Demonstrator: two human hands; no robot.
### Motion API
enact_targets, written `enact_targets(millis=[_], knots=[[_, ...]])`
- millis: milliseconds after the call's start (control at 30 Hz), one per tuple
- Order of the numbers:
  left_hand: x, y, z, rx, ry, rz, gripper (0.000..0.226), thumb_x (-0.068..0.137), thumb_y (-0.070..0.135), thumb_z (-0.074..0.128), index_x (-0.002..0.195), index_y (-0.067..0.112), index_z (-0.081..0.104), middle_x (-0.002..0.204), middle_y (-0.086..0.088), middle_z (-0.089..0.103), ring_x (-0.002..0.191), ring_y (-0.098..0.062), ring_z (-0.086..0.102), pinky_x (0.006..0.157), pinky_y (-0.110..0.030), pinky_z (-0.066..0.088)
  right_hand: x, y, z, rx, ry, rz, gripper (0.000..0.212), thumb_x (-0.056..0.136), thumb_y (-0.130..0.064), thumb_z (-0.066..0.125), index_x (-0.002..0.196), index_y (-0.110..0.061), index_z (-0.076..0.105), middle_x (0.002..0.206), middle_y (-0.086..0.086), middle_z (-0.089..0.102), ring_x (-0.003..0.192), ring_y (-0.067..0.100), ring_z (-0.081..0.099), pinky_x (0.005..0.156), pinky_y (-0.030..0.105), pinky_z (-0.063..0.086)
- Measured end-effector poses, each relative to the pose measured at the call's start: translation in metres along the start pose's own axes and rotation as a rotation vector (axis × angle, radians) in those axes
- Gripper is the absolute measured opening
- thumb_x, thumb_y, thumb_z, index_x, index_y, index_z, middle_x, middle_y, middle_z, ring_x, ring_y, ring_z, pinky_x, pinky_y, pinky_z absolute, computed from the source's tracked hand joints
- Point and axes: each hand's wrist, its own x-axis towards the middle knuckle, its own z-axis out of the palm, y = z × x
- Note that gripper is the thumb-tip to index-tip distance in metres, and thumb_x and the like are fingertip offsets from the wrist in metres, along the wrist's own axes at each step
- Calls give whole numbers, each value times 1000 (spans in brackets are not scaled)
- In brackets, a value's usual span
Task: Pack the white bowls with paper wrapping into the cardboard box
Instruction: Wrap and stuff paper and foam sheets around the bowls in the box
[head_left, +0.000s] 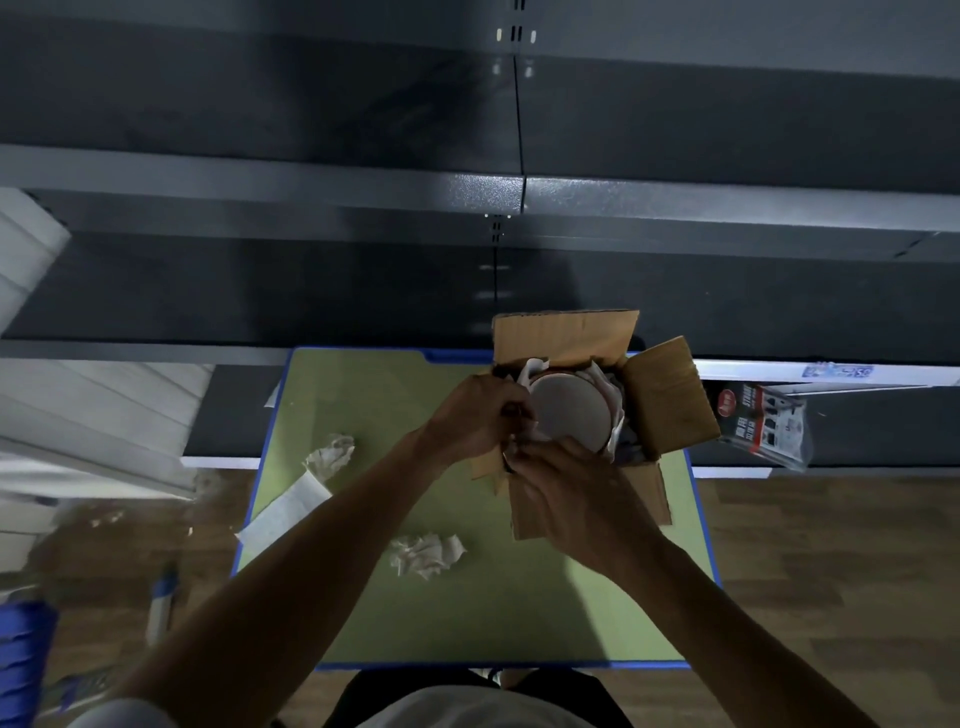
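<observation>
Bowl position: round white bowl (570, 410) sits inside the open brown cardboard box (670, 410), flat underside towards the camera, with white paper wrapping (535, 370) showing around its far, left and right sides. Whether other bowls lie beneath it cannot be told. Box stands on the far right part of the green desk with blue edging (467, 613), flaps turned outwards. Left hand (475, 415): fingers curled, pinching the paper at the bowl's left edge. Right hand (569, 491): seen from the back, over the box's near-left corner, fingers curled in on the same paper just beside the left hand; exact pinch point partly hidden. Step in hand, as I judge it: tucking the wrap down between bowl and box wall. To do it well: bunch the paper and push it into the gap rather than across the bowl's face; steady the bowl with one hand while the other feeds; check that padding reaches the near side, which the hands hide. Avoid levering against the bowl's rim. Spare padding within reach on the desk: one crumpled white paper ball (428, 556) near the middle, a second crumpled piece (330, 453) and a flat white sheet (285, 512) at the left edge.
</observation>
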Motion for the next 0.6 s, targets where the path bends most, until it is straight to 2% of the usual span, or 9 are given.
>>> enact_targets(millis=[67,167,233,333,400,500,600], knots=[[0,-2,1,-18,0,12,11,86,18,70,95,14,73,97,-1,73,89,-14,64,68,-6,35,-1,0,2,3,-45,-31,55,79,-15,58,134,-19,52,132,-7,55,117,18,50,94,29,47],[-1,-4,4,-25,22,20,10,85,21,71,92,14,74,94,-3,72,86,-18,64,72,-24,45,4,0,-4,74,-73,-6,63,77,-11,57,139,-14,45,136,3,53,118,22,51,92,36,51],[-3,-4,6,-53,35,15,12,85,24,70,91,14,74,92,-3,72,84,-18,64,70,-25,45,0,1,-9,159,-103,21,64,81,-9,58,143,-11,42,137,7,49,121,24,50,96,37,48],[-6,-5,7,-96,42,-19,15,85,27,67,93,16,73,94,-1,72,85,-17,65,73,-29,49,-9,5,-7,248,-142,8,70,78,-4,62,144,-14,43,143,3,44,130,21,42,106,35,39],[-8,-5,8,-102,48,-49,12,87,25,68,94,16,73,96,-1,71,85,-16,63,71,-25,47,-5,9,2,159,-145,-39,65,79,-9,58,143,-17,43,143,0,45,132,20,41,108,36,38],[-9,-4,10,-93,62,-87,12,88,25,68,97,18,73,97,-1,70,83,-12,59,66,-16,38,10,14,10,10,-164,-108,48,82,-19,49,130,-23,47,130,-5,54,120,21,48,97,37,44],[-8,-4,10,-71,69,-101,13,88,25,68,98,18,73,96,0,69,82,-10,57,63,-10,34,8,16,0,81,-182,-125,49,84,-14,53,132,-19,48,130,0,54,117,25,50,96,40,46]])
